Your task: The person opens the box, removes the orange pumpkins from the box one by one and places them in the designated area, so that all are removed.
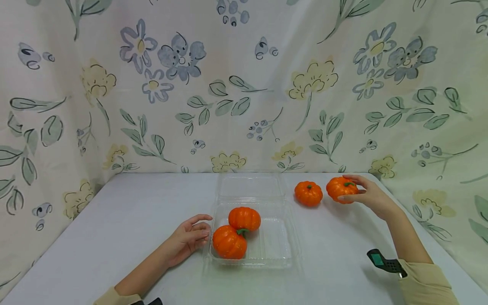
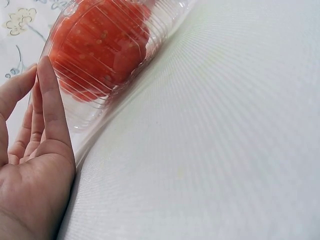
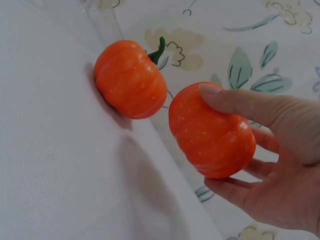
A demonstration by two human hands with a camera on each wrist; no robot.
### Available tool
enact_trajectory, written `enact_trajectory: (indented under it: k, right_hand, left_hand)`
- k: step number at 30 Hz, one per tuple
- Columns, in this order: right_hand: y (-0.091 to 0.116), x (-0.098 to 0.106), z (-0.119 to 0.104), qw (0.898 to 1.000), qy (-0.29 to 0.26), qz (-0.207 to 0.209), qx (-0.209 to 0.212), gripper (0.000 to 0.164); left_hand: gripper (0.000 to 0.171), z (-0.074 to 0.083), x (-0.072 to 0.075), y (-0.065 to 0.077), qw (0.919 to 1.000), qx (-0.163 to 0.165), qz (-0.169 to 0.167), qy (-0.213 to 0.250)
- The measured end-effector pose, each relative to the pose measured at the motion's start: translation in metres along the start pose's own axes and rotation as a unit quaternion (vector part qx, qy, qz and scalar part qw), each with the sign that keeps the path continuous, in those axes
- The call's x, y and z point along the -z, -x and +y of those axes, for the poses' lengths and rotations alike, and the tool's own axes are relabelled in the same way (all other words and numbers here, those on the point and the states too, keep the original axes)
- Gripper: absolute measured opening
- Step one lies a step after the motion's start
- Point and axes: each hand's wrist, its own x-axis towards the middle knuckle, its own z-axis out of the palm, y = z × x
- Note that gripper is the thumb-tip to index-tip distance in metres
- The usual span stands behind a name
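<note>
My right hand (image 1: 375,198) grips a small orange pumpkin (image 1: 340,189) with a green stem, thumb on one side and fingers on the other. In the right wrist view this pumpkin (image 3: 212,132) hangs above the table, its shadow apart from it. A second pumpkin (image 1: 308,193) sits on the table just left of it. Two more, a rear pumpkin (image 1: 244,218) and a front pumpkin (image 1: 228,242), lie in the left half of a clear plastic container (image 1: 276,237). Against the container's left wall, my left hand (image 1: 184,239) rests with fingers loosely bent, holding nothing.
The container's clear lid (image 1: 250,186) lies folded back behind it. A white table (image 1: 152,203) carries everything. Floral cloth (image 1: 244,84) hangs behind the table and along its sides. Each wrist wears a dark strapped device (image 1: 386,262).
</note>
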Motion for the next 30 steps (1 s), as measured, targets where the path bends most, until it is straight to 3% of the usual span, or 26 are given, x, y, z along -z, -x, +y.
enact_trajectory:
  k: [30]
  right_hand:
    - [-0.006,-0.004,0.028,0.999,-0.007,-0.008,-0.030,0.084]
  left_hand:
    - [0.032,-0.001,0.001,0.000,0.9998,-0.014,-0.013,-0.004]
